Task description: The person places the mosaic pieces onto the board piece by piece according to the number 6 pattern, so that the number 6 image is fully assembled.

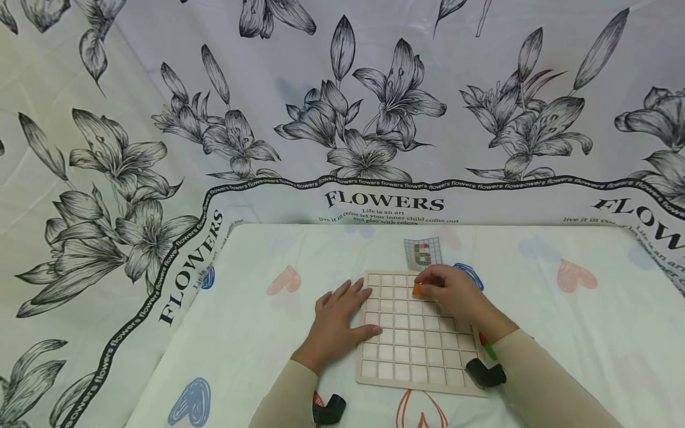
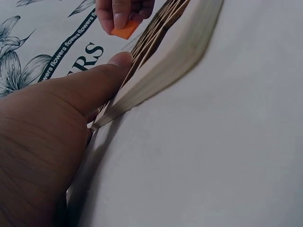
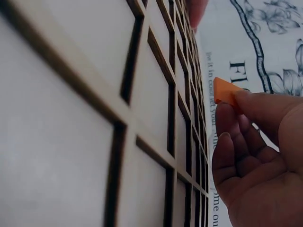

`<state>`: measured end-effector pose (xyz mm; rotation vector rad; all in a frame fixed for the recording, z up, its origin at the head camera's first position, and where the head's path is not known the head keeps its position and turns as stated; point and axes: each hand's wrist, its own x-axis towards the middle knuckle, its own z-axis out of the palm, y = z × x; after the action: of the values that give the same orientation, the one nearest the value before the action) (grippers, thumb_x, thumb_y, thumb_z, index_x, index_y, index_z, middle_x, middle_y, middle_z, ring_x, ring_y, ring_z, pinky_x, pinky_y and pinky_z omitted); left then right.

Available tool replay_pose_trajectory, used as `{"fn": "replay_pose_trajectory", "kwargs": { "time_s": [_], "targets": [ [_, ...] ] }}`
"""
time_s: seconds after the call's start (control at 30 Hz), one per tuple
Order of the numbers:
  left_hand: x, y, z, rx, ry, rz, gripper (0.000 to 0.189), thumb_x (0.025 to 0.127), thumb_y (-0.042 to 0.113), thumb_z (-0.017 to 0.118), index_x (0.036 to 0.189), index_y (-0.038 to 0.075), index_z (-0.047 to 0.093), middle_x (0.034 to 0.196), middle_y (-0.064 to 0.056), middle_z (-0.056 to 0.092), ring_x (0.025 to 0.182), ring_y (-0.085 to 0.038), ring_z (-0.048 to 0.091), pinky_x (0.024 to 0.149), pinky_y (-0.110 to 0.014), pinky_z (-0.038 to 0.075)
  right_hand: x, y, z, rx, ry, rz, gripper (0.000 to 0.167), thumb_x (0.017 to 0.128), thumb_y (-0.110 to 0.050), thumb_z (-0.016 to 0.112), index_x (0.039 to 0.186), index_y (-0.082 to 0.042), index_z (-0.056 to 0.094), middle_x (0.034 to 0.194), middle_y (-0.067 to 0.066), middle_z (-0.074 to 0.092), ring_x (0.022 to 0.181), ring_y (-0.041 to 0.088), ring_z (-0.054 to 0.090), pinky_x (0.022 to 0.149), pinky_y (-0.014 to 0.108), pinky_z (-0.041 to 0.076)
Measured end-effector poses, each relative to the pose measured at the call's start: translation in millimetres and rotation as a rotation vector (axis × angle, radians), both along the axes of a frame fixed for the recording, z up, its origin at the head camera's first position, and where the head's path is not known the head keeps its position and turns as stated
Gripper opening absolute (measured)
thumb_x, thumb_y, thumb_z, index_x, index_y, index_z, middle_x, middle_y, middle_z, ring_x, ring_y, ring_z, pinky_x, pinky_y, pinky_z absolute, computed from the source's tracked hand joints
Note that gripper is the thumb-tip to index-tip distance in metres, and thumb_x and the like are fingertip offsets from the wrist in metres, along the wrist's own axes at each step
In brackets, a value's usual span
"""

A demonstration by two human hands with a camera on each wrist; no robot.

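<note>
My right hand (image 1: 457, 294) pinches a small orange tile (image 1: 417, 289) between thumb and fingers, over the far rows of a wooden grid board (image 1: 417, 387). In the right wrist view the orange tile (image 3: 225, 91) shows a flat face and a thick edge, tilted beside the board's cells. The left hand (image 1: 337, 321) lies along the board's left side with fingers spread. Its thumb (image 2: 106, 78) reaches over the board's raised edge in the left wrist view. The board's visible cells hold no pieces; some at the upper right are hidden behind the right hand.
Just beyond the board lies a card (image 1: 423, 254) printed with a grid and a coloured block pattern. Red and green pieces (image 1: 489, 349) peek out by the right forearm. A flower-printed cloth (image 1: 369, 119) hangs behind the table, whose cover (image 1: 241, 333) has heart prints.
</note>
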<state>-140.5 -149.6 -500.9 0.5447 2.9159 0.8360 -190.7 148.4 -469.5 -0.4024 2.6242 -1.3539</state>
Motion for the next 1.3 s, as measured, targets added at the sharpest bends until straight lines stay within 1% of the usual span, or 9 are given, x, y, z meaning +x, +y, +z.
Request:
{"fn": "replay_pose_trajectory", "kwargs": {
  "time_s": [0.2, 0.33, 0.5, 0.63, 0.77, 0.9, 1.03, 1.3],
  "targets": [
    [-0.2, 0.2, 1.1, 0.003, 0.003, -0.002, 0.083, 0.094, 0.062, 0.080, 0.163, 0.024, 0.054, 0.174, 0.006, 0.036, 0.163, -0.023, 0.023, 0.124, -0.064, 0.014, -3.0, -6.5, -0.2, 0.049, 0.010, 0.038, 0.007, 0.106, -0.013, 0.074, 0.112, -0.015, 0.078, 0.106, -0.004, 0.072, 0.098, 0.020, 0.064, 0.091, 0.045, 0.054],
    [-0.5, 0.5, 0.9, 0.006, 0.011, -0.007, 0.083, 0.094, 0.062, 0.080, 0.163, 0.024, 0.054, 0.174, 0.006, 0.036, 0.162, -0.024, 0.023, 0.124, -0.064, 0.014, -4.3, -7.9, -0.2, 0.073, -0.003, 0.042, 0.007, 0.106, -0.013, 0.073, 0.111, -0.015, 0.077, 0.105, -0.004, 0.071, 0.097, 0.019, 0.063, 0.091, 0.045, 0.054],
    [-0.5, 0.6, 0.7, 0.008, 0.018, -0.005, 0.084, 0.093, 0.062, 0.080, 0.163, 0.024, 0.055, 0.174, 0.006, 0.036, 0.162, -0.024, 0.024, 0.123, -0.064, 0.015, -5.8, -8.2, -0.2, 0.103, -0.015, 0.047, 0.008, 0.106, -0.013, 0.073, 0.111, -0.016, 0.079, 0.107, -0.004, 0.071, 0.099, 0.020, 0.063, 0.093, 0.047, 0.054],
    [-0.8, 0.6, 0.1, 0.006, 0.021, -0.002, 0.083, 0.093, 0.062, 0.080, 0.163, 0.024, 0.054, 0.174, 0.006, 0.036, 0.162, -0.024, 0.024, 0.123, -0.064, 0.015, -7.0, -8.1, -0.5, 0.118, -0.002, 0.054, 0.009, 0.106, -0.012, 0.073, 0.111, -0.015, 0.080, 0.108, -0.003, 0.070, 0.100, 0.020, 0.063, 0.093, 0.047, 0.054],
    [-1.6, 0.4, -1.2, 0.004, 0.021, -0.005, 0.083, 0.094, 0.063, 0.080, 0.163, 0.024, 0.054, 0.174, 0.006, 0.036, 0.162, -0.024, 0.024, 0.123, -0.064, 0.015, -7.2, -7.8, -1.2, 0.128, 0.024, 0.060, 0.009, 0.106, -0.012, 0.074, 0.111, -0.014, 0.080, 0.108, -0.003, 0.069, 0.098, 0.019, 0.062, 0.090, 0.046, 0.053],
    [-1.9, 0.1, -2.6, 0.001, 0.021, -0.006, 0.084, 0.093, 0.064, 0.079, 0.163, 0.025, 0.054, 0.174, 0.007, 0.035, 0.162, -0.023, 0.023, 0.123, -0.064, 0.015, -6.9, -7.8, -2.4, 0.128, 0.029, 0.058, 0.008, 0.106, -0.015, 0.074, 0.112, -0.014, 0.079, 0.107, -0.003, 0.068, 0.095, 0.018, 0.062, 0.087, 0.044, 0.053],
    [-2.1, -0.5, -3.5, -0.001, 0.020, -0.007, 0.084, 0.093, 0.065, 0.079, 0.163, 0.025, 0.054, 0.174, 0.007, 0.035, 0.162, -0.023, 0.023, 0.123, -0.064, 0.015, -6.0, -8.1, -2.7, 0.112, 0.015, 0.050, 0.008, 0.107, -0.018, 0.073, 0.112, -0.015, 0.078, 0.106, -0.003, 0.068, 0.093, 0.018, 0.061, 0.085, 0.043, 0.053],
    [-1.7, -1.1, -3.8, -0.002, 0.005, -0.008, 0.085, 0.093, 0.065, 0.079, 0.164, 0.025, 0.053, 0.175, 0.007, 0.034, 0.163, -0.023, 0.022, 0.123, -0.064, 0.014, -2.3, -7.1, -2.1, 0.031, -0.005, 0.047, 0.016, 0.107, -0.024, 0.073, 0.118, -0.012, 0.077, 0.109, -0.002, 0.070, 0.094, 0.019, 0.064, 0.084, 0.042, 0.055]
  ]
}}
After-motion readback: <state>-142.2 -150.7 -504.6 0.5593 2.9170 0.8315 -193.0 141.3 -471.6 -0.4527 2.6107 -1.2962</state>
